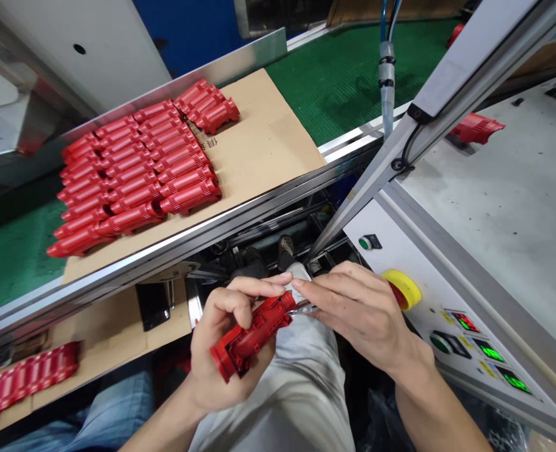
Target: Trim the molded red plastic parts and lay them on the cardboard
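Observation:
Over my lap, my left hand (pixel 235 339) is closed around a red plastic housing (pixel 254 333) with its hollow, ribbed inside facing up. The part lies tilted, its narrower end up and to the right. My right hand (pixel 357 307) is closed on a small silvery metal tool (pixel 305 307), whose tip meets that narrower end. Most of the tool is hidden by the fingers, so its exact kind does not show. Fingertips of both hands come close together just above the part.
Rows of red housings (pixel 131 169) lie on a cardboard sheet (pixel 278 125) over a green conveyor (pixel 338 81). More red parts (pixel 27 383) sit lower left, near another person's jeans (pixel 117 402). Right are a slanted metal post (pixel 376 182), a control panel (pixel 428 295) and another red part (pixel 478 128).

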### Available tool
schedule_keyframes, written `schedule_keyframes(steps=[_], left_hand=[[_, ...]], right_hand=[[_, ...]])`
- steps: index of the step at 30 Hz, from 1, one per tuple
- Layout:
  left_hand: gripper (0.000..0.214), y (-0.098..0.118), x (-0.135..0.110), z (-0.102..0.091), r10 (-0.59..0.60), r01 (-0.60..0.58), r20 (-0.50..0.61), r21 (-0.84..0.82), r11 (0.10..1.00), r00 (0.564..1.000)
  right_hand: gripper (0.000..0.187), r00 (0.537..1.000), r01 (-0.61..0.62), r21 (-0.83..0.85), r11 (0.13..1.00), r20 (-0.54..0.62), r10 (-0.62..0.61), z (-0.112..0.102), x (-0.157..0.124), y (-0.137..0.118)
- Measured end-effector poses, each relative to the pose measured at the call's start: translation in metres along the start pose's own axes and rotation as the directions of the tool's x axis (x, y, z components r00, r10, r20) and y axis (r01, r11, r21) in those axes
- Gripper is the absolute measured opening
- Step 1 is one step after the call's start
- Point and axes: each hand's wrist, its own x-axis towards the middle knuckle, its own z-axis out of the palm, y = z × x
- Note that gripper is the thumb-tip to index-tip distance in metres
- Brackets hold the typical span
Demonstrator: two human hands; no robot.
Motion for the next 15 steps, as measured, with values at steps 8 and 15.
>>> schedule_keyframes(steps=[8,15], left_hand=[[0.032,-0.001,0.001,0.000,-0.076,0.076,-0.001,-0.071,0.995,0.997],[0.032,0.003,0.001,0.002,-0.146,0.135,-0.054,-0.170,0.976,0.988]], right_hand=[[0.042,0.993,0.111,0.101,0.989,-0.058,-0.106,0.010,-0.003,0.014],[0.054,0.996,0.021,0.215,0.976,-0.094,-0.001,0.005,-0.004,0.010]])
